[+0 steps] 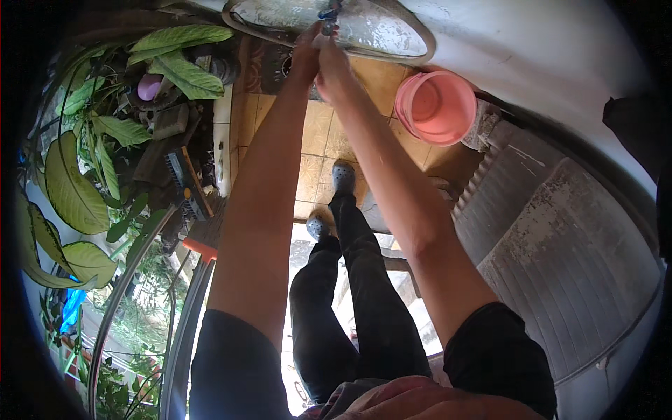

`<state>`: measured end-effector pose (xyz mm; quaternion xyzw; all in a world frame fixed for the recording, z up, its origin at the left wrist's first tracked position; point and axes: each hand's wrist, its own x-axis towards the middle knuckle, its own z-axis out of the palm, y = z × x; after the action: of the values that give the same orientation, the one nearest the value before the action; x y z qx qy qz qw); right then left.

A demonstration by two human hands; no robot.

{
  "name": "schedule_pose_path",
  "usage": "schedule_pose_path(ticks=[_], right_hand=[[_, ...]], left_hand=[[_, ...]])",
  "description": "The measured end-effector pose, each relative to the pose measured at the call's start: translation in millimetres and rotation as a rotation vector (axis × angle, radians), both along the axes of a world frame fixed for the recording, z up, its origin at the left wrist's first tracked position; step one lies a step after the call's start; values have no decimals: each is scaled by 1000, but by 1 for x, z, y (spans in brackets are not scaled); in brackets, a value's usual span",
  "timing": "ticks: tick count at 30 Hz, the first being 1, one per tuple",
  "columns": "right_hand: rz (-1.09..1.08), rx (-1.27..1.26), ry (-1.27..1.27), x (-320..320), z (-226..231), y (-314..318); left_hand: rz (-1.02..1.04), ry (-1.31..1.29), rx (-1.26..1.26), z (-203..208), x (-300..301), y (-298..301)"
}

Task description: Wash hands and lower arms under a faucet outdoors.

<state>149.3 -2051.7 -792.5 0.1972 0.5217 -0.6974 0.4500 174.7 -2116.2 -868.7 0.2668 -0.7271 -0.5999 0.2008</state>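
Dark fitting (329, 15) reached by both hands, its state unclear

At the far end of two outstretched arms, the left hand (306, 54) and the right hand (335, 68) are held close together at the small dark fitting, part of which shows blue. It is seen at the upper edge of the view, in front of a pale, scuffed surface (381, 26) ringed by a grey-brown, hose-like loop (364, 56). The fingers of both hands are bunched around its near end, but they are too small and too overlapped to be read; whether they are clamped on it or merely laid against it cannot be told.

As far as can be judged, contact with the fitting has been reached or nearly so. Whether anything has been turned, joined or loosened is not shown, so what is left cannot be measured. No flow of water can be made out.

The pink bucket (449, 87) is left untouched on the yellow tiles (315, 147), to the right of the hands and near the white wall (532, 59). The ribbed grey slab (504, 273) is likewise handled by neither hand. On the left, a bristled brush head (186, 178) is seen beside broad-leaved plants (73, 185), well apart from both hands.
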Motion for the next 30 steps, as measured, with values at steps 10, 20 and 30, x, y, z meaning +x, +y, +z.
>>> schedule_pose_path(ticks=[10, 20, 30], right_hand=[[483, -40, 543, 130, 219, 83], [659, -76, 1374, -5, 21, 51], [615, -569, 1439, 86, 205, 66]], left_hand=[[-680, -299, -893, -85, -2, -52], [-958, -719, -1083, -6, -25, 5], [-979, -531, -1317, -166, -46, -87]])
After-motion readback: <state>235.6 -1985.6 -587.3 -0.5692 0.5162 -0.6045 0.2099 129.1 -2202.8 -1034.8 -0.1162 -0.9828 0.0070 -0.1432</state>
